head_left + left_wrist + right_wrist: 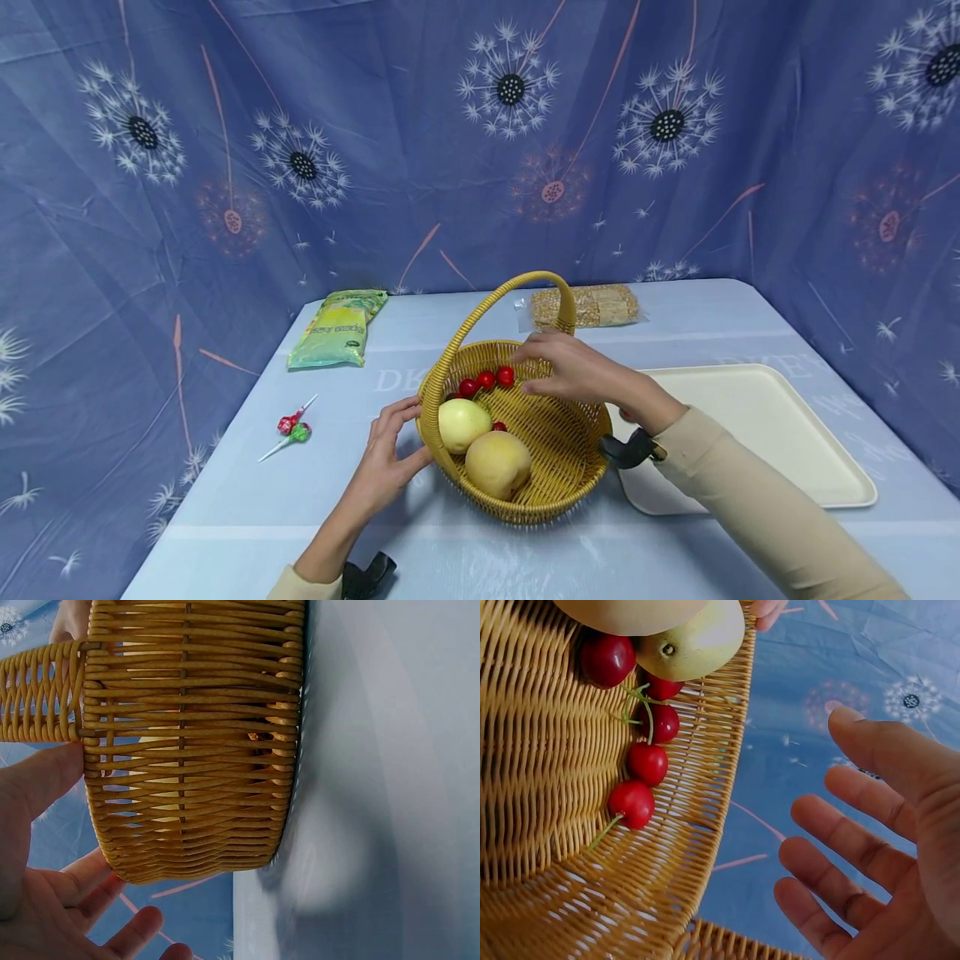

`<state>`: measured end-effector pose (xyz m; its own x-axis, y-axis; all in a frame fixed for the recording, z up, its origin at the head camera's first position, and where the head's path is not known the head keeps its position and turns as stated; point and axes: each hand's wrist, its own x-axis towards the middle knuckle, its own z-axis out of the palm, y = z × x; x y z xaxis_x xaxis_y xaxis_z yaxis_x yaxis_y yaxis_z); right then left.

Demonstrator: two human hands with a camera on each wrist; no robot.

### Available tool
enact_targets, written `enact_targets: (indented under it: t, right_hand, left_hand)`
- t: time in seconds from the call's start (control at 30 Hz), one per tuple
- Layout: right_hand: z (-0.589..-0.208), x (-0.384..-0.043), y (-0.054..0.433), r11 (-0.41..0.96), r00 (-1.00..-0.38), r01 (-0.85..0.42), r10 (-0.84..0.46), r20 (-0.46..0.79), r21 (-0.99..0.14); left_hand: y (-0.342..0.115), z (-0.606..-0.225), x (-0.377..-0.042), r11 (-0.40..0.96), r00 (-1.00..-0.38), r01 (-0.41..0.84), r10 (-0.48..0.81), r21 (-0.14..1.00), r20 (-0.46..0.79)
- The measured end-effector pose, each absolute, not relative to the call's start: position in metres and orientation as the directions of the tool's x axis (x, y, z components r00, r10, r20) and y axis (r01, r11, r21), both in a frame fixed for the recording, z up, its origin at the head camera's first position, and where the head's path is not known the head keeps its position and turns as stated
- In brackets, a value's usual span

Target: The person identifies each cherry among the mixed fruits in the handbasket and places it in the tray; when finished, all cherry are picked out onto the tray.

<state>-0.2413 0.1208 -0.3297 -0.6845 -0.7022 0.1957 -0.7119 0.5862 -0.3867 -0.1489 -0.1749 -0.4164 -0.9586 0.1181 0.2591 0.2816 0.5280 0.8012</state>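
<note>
A round wicker basket [562, 417] with a tall arched handle [480, 321] stands mid-table. My left hand [390, 442] rests against its left side, thumb and fingers spread along the rim beside the handle's foot. In the left wrist view, the thumb [52, 776] touches the woven rim. My right hand [573, 367] hovers over the basket's far right part, fingers loosely spread and nothing between them. Inside lie a yellow-green pear [697, 645], a pale peach-like fruit [498, 464] and several red cherries [632, 804], some with green stems, along the left and far wall.
To the right lies a cream tray [765, 433], with a small red thing [626, 414] on it partly hidden by my right wrist. Two lollipops [294, 427] and a green-yellow packet [341, 329] lie left. Behind the basket is a clear bag of grains [592, 306]; a blue curtain hangs beyond.
</note>
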Motion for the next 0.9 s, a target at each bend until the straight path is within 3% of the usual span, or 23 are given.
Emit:
enact_targets:
  t: [0.57,0.9]
  right_hand:
    - [-0.353,-0.259,0.095,0.627,-0.702,-0.652,-0.712,0.026,-0.426]
    - [-0.371,-0.268,0.088,0.613,-0.679,-0.671,-0.734,0.012,-0.417]
  left_hand:
    - [-0.174,-0.416,-0.149,0.531,-0.954,0.295,0.119,0.795,0.275]
    - [-0.173,-0.417,-0.149,0.536,-0.95,0.308,0.124,0.786,0.288]
